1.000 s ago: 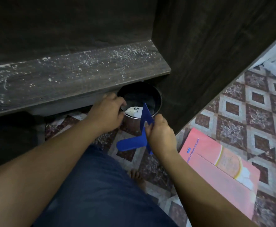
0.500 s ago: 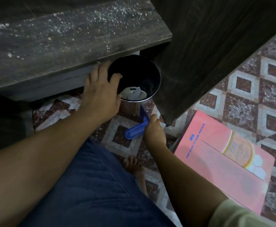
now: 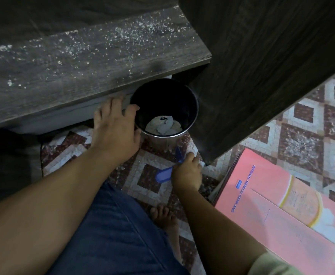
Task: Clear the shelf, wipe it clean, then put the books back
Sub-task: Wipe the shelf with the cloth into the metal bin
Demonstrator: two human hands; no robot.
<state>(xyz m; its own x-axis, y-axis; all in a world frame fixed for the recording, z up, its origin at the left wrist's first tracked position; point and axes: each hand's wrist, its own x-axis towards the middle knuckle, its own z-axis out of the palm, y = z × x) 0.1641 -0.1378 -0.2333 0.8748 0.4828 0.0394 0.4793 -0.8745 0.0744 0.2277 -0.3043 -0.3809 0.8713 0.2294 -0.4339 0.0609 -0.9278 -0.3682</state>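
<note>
The dark wooden shelf board (image 3: 67, 68) is bare of books and speckled with white dust and crumbs. Below its right end stands a round metal bin (image 3: 190, 100) with crumpled white paper at the bottom. My left hand (image 3: 116, 128) rests against the bin's left rim, thumb on the rim, fingers reaching to the shelf's front edge. My right hand (image 3: 187, 171) is low near the floor and grips a blue plastic scraper (image 3: 165, 174), its blade pointing up toward the bin's base. A stack of pink-covered books (image 3: 278, 207) lies on the floor at the right.
A dark wooden side panel (image 3: 262, 66) of the cabinet rises right of the bin. The floor (image 3: 305, 135) has patterned maroon-and-white tiles. My denim-clad knee (image 3: 111, 235) and a bare foot (image 3: 163, 217) fill the lower middle.
My right hand has gone down from beside the bin's rim to near the floor with the blue scraper. My left hand stays on the bin's rim. The view has tilted down.
</note>
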